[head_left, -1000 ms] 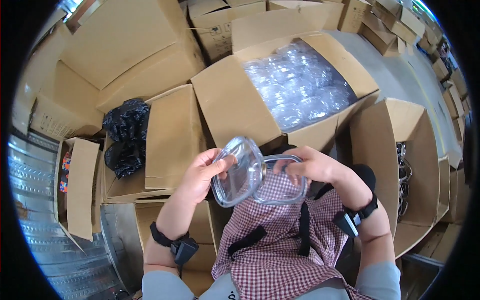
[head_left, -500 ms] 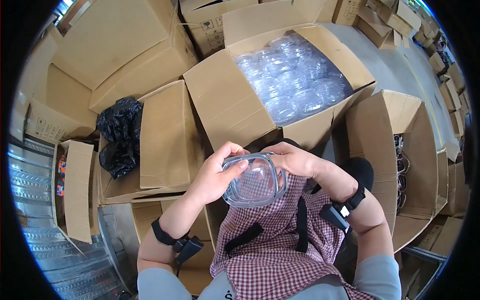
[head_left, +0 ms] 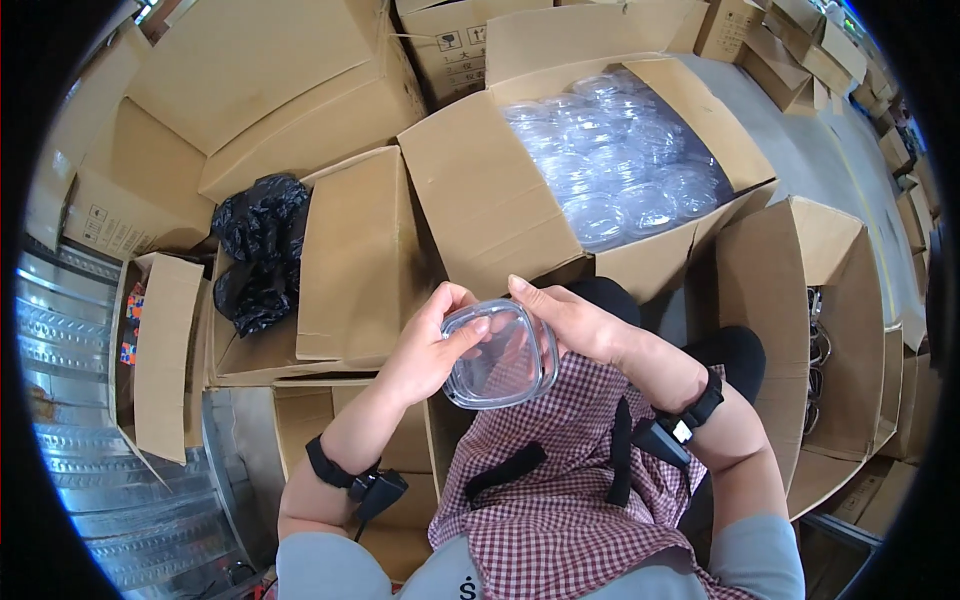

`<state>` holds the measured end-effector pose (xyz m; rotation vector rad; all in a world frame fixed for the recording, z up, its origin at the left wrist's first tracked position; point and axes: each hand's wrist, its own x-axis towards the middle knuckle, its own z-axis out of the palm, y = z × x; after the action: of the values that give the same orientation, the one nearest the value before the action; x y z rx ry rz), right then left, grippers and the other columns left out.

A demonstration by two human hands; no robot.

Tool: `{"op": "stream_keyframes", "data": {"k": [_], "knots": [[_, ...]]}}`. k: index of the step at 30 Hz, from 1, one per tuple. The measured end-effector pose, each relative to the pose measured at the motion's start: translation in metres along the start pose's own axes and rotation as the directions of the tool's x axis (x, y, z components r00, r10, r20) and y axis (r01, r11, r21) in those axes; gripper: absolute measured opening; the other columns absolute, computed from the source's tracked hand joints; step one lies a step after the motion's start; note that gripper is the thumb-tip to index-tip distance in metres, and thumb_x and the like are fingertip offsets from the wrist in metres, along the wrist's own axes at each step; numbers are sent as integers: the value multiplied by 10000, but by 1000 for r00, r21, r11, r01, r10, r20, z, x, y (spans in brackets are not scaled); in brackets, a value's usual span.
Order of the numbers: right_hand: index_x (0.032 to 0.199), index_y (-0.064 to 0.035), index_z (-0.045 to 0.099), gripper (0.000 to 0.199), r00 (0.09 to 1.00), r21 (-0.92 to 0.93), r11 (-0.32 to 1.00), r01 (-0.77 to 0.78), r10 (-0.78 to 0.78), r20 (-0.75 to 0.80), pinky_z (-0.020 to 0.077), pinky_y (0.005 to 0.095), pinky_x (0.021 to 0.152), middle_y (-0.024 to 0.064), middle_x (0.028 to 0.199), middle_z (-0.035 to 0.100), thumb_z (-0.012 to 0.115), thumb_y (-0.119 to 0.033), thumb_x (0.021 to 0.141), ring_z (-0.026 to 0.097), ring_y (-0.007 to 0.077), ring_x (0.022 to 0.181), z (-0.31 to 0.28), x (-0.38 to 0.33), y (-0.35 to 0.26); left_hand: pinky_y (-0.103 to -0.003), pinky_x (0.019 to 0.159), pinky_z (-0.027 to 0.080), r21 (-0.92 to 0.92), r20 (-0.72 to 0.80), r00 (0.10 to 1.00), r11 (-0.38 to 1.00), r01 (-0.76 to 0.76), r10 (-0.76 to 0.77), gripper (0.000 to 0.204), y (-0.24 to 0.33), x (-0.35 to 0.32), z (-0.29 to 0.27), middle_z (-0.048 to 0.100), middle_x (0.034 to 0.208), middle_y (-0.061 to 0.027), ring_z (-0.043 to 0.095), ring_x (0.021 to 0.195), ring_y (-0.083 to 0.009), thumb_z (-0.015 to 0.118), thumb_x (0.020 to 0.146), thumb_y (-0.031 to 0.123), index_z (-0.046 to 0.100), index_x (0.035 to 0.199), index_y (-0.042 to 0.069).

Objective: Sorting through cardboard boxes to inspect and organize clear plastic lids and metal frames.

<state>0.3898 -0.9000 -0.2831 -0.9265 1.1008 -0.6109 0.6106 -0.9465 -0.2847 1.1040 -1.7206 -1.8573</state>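
Container (head_left: pixel 497 354), a clear squarish one, sits over the checked apron (head_left: pixel 560 500), gripped from both sides. Left hand (head_left: pixel 425 350) curls fingers around its left edge, right hand (head_left: pixel 572 322) clamps the right; box of clear tubs (head_left: pixel 610 180) just beyond.

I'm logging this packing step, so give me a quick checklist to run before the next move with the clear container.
1. Both hands on container: ok, left hand and right hand grip opposite sides.
2. Lid seated all round: cannot tell.
3. Container clear of checked apron: ok.
4. Box of clear containers open: ok.
5. Black bags out of the way: ok, in the left box.
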Motion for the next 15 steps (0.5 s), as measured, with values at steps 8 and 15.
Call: {"op": "stream_keyframes", "data": {"k": [8, 15], "knots": [[1049, 18, 672, 896, 998, -27, 999, 21, -19, 64, 573, 290, 592, 133, 847, 700, 285, -777, 906, 692, 193, 751, 24, 22, -10, -318, 738, 559, 73, -114, 992, 997, -39, 47, 405, -5, -16, -17, 605, 1020, -74, 607, 984, -160, 654, 946, 213, 472, 1265, 44], [1170, 11, 605, 942, 983, 21, 992, -126, 122, 139, 590, 335, 620, 168, 905, 702, 267, -817, 874, 701, 265, 719, 50, 53, -18, -262, 704, 563, -350, -144, 978, 932, 90, -148, 259, -45, -43, -48, 646, 953, -50, 655, 815, -121, 575, 991, 182, 556, 1219, 61]]}}
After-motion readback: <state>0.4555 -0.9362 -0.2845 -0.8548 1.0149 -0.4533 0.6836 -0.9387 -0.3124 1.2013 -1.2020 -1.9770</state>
